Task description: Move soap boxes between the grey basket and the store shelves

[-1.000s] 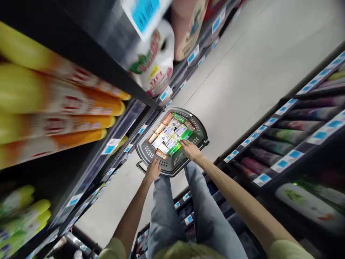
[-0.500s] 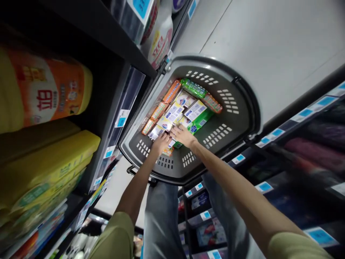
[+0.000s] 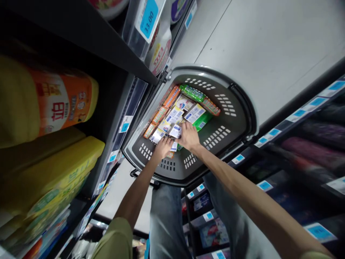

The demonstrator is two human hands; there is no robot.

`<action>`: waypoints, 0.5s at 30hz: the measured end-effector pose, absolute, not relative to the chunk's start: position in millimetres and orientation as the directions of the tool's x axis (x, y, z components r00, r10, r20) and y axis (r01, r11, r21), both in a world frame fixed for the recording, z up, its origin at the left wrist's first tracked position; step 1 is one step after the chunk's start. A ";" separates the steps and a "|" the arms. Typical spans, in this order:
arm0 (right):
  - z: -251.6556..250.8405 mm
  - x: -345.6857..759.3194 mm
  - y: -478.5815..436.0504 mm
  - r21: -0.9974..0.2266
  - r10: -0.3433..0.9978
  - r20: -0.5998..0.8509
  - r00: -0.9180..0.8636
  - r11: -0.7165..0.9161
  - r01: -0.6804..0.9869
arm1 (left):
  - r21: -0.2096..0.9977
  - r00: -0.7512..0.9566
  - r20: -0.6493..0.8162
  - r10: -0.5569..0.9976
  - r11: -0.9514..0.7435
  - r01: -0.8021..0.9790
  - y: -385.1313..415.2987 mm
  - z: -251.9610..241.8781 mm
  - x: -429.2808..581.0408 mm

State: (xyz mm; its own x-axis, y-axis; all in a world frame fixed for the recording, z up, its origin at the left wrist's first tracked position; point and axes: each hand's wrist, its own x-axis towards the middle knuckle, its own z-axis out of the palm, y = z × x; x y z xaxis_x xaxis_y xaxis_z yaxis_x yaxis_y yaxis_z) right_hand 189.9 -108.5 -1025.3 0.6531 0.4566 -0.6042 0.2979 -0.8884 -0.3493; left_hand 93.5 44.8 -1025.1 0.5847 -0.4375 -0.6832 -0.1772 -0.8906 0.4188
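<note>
A grey shopping basket with a black rim holds small boxes and wrapped bars that look like soap. Inside it, my right hand has its fingers closed on a small white soap box, which is tilted up from the others. My left hand lies beside it, fingers stretched over the near boxes. Under and past my hands are yellow-and-white boxes in rows. Orange packs line the left wall, and a green pack sits at the far wall.
On the left, a dark shelf carries yellow detergent bottles and yellow packs. Price tags run along its edge. Another shelf with blue price labels stands on the right. Pale floor extends beyond the basket.
My right hand has lifted and tilted a small white box between its fingers. My left hand remains close beside it. The whole view has shifted slightly.
</note>
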 end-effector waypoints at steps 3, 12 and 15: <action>-1039.1 177.9 -70.8 -0.378 0.464 -0.593 0.659 -0.882 0.281 | 0.373 0.609 -0.710 -0.353 -0.922 -0.101 55.6 -994.9 81.6; -1044.5 168.4 -62.8 -0.409 0.525 -0.630 0.572 -0.851 0.330 | 0.103 0.702 -0.659 0.270 -0.892 0.440 84.8 -972.0 64.9; -1032.2 183.4 -83.8 -0.381 0.501 -0.665 0.554 -0.865 0.325 | 0.089 0.697 -0.613 0.372 -0.844 0.528 76.4 -999.1 76.4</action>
